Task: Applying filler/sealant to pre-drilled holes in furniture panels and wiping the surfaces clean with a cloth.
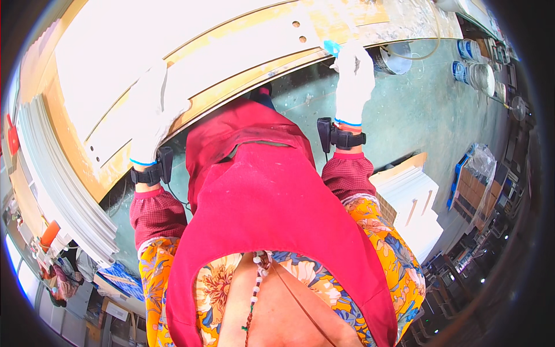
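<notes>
A white glove covers my right hand, which is closed around a small bright-blue piece, too little of it showing to name its kind. It is over the front edge of the wooden workbench. At the left, my left hand, also in a white glove, lies on a long white panel with fingers stretched out and thumb toward the near edge. Glare washes out the panel surface and the glove's fingertips. Each wrist carries a black strap with a small black device.
Stacked long white strips stand left of the bench. Beneath its right end is a bucket, with more tubs farther right on the green floor. White boards are stacked behind my right arm. A thin hose hangs at the bench's right end.
</notes>
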`<action>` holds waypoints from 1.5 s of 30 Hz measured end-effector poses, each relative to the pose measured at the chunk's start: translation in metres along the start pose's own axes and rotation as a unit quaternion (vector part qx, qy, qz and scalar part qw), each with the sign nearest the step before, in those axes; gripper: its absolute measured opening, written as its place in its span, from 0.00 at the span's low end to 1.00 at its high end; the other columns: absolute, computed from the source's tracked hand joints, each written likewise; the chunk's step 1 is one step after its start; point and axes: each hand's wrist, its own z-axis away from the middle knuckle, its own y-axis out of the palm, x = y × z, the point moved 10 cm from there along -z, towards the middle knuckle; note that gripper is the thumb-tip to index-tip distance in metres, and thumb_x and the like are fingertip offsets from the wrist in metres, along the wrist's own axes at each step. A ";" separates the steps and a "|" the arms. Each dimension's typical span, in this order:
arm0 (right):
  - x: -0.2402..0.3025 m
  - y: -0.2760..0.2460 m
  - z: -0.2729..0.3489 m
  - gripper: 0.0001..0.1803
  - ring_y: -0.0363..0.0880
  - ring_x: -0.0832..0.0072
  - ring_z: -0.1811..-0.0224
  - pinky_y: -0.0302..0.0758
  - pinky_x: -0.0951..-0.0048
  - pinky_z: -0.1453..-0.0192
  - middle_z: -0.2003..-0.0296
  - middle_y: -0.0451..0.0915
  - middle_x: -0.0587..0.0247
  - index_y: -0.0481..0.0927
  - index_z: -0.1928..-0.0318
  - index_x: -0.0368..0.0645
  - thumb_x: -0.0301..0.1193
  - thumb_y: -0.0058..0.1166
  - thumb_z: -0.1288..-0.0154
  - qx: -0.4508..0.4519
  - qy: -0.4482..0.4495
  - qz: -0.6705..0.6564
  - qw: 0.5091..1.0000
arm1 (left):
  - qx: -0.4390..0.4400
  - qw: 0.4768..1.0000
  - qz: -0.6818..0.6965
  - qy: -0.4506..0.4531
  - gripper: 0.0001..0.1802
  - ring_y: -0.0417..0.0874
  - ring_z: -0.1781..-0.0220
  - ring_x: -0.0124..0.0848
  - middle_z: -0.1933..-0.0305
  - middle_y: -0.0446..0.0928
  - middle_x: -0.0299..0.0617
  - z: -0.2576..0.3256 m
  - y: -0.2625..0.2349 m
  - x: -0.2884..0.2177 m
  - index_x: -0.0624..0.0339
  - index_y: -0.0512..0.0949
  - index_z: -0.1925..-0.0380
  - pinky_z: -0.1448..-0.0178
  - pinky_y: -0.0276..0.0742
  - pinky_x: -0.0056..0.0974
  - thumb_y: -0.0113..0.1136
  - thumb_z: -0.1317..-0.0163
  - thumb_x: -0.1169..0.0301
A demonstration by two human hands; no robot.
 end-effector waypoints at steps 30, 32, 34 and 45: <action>0.009 0.007 -0.043 0.13 0.76 0.79 0.67 0.76 0.75 0.60 0.67 0.78 0.63 0.76 0.52 0.36 0.32 0.52 0.31 0.022 -0.089 0.101 0.991 | -0.007 1.000 0.002 -0.022 0.46 0.70 0.36 0.48 0.37 0.70 0.54 0.008 -0.001 -0.004 0.57 0.65 0.35 0.33 0.65 0.46 0.72 0.55 0.59; 0.010 0.015 -0.051 0.14 0.76 0.81 0.67 0.75 0.76 0.59 0.67 0.78 0.63 0.76 0.52 0.37 0.33 0.53 0.32 0.033 -0.084 0.140 0.986 | 0.004 0.999 -0.001 -0.033 0.46 0.70 0.36 0.48 0.38 0.70 0.54 0.006 0.004 0.002 0.57 0.65 0.35 0.34 0.65 0.47 0.72 0.55 0.58; 0.012 0.023 -0.058 0.15 0.77 0.78 0.66 0.75 0.74 0.58 0.66 0.79 0.62 0.77 0.50 0.39 0.34 0.54 0.33 0.038 -0.103 0.142 0.984 | -0.021 1.000 -0.023 0.003 0.45 0.71 0.37 0.49 0.39 0.71 0.53 0.009 -0.002 -0.003 0.56 0.65 0.35 0.34 0.66 0.47 0.72 0.55 0.58; 0.032 0.033 -0.072 0.21 0.78 0.60 0.52 0.73 0.61 0.48 0.51 0.80 0.50 0.77 0.46 0.38 0.39 0.50 0.31 0.079 -0.114 0.278 0.951 | -0.063 0.968 -0.142 0.199 0.26 0.76 0.44 0.49 0.46 0.76 0.45 0.041 0.018 -0.015 0.50 0.77 0.47 0.42 0.72 0.47 0.65 0.46 0.55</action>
